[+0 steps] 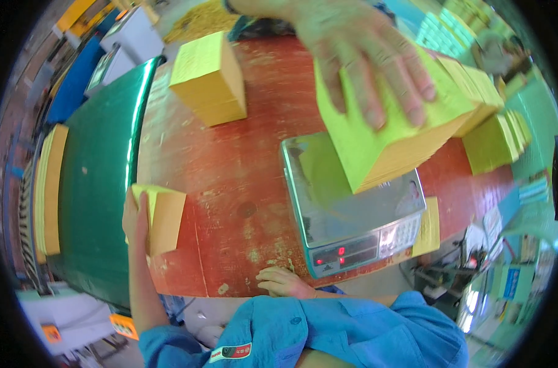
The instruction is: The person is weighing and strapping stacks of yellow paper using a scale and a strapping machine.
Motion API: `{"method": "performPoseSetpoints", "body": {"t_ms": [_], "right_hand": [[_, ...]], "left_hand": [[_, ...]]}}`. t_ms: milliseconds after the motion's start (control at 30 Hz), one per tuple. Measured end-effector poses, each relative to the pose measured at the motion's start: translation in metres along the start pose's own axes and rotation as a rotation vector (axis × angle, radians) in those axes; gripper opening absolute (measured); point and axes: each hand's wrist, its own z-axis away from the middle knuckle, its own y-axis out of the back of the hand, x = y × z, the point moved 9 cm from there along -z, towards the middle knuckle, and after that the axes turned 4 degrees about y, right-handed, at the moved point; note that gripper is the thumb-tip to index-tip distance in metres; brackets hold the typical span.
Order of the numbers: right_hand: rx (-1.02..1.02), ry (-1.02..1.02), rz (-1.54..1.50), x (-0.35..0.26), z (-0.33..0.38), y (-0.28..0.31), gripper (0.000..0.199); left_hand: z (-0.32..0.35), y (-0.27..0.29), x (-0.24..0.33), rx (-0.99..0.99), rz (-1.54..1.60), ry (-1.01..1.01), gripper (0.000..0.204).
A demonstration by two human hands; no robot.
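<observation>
My left hand [136, 214] is closed on the left side of a small stack of yellow paper [166, 222], its thumb against the near face. The stack stands on the red table next to the green belt. My right hand [285, 283] rests at the table's near edge, fingers loosely stretched toward the left, with nothing in it. To its right stands a digital scale [309, 216] with a metal pan and lit red display. Another person's hand [377, 67] reaches in from the far side and lies spread on a large yellow paper stack [407, 147] at the scale.
A tall yellow paper block [211, 80] stands on the far left of the red table [248, 178]. Along the left runs a green conveyor belt [95, 190], with more yellow stacks [50, 190] beyond it. Further yellow bundles [496, 144] sit at the right.
</observation>
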Motion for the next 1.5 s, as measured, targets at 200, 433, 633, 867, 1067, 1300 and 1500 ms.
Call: {"method": "performPoseSetpoints", "body": {"t_ms": [200, 433, 633, 867, 1067, 1300, 1500], "right_hand": [[0.039, 0.007, 0.088, -0.015, 0.003, -0.003, 0.02], [0.187, 0.021, 0.269, -0.035, 0.004, -0.006, 0.012], [0.32, 0.027, 0.334, -0.029, 0.017, 0.0, 0.014], [0.2, -0.165, 0.051, -0.055, 0.092, -0.065, 0.013], [0.403, -0.63, 0.212, -0.029, 0.219, 0.036, 0.015], [0.221, -1.117, 0.221, -0.015, 0.431, 0.073, 0.028], [0.51, -1.459, 0.306, -0.031, 0.64, 0.127, 0.029]], "left_hand": [[0.004, -0.003, 0.008, 0.048, -0.08, -0.034, 0.071], [0.005, -0.009, 0.001, -0.022, -0.103, -0.067, 0.077], [0.057, -0.027, 0.063, -0.08, -0.036, -0.168, 0.082], [0.015, -0.003, 0.017, 0.257, 0.14, -0.346, 0.072], [0.155, 0.033, 0.103, 0.553, 0.285, -0.726, 0.051], [0.452, -0.133, 0.221, -0.301, 0.488, -1.025, 0.014], [0.645, -0.174, 0.378, -0.752, 0.384, -1.449, 0.022]]}}
